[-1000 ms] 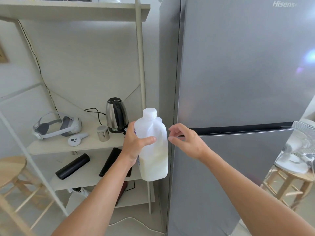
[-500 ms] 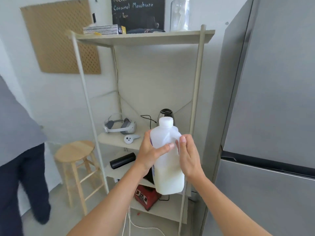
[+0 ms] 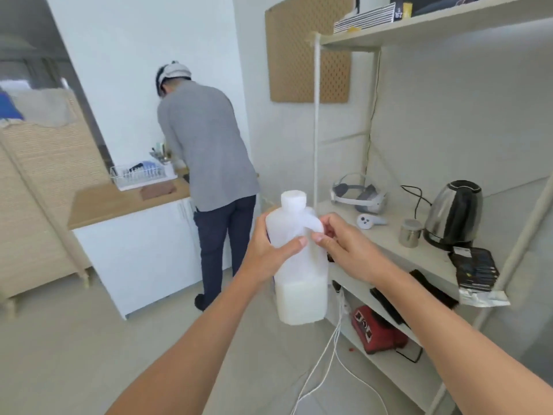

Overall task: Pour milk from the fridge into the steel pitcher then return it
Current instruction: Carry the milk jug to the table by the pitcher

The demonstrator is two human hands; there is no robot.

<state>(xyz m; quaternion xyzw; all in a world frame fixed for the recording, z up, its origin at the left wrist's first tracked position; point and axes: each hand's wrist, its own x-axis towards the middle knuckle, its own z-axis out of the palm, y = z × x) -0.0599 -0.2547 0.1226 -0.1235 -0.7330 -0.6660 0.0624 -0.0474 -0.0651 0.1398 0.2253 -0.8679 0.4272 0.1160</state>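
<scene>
White plastic, translucent above a low band of milk, the jug (image 3: 297, 259) stands upright in mid-air in front of the person, clear of the shelf (image 3: 389, 244) at the right. The view has swung left: a second ago the fridge filled the right side, and now it is out of frame, with a wooden counter (image 3: 119, 202) and another person (image 3: 206, 163) at the far wall in sight instead. The right hand (image 3: 344, 247), which a second ago was at the fridge door, has come over to the jug, and its fingers curl in around the handle near the neck. The left hand (image 3: 269, 250) still wraps the body of the jug, thumb across the front. That suggests the milk is out, the door is done with, and the carry toward the pitcher has begun; the white cap (image 3: 293, 199) is on, so nothing is poured yet.

No steel pitcher can be made out. A small steel canister (image 3: 410, 233) sits beside the kettle (image 3: 454, 215), but it is probably not the pitcher. Motion blur softens the counter's far end, and the other person hides what lies in front of them.
</scene>
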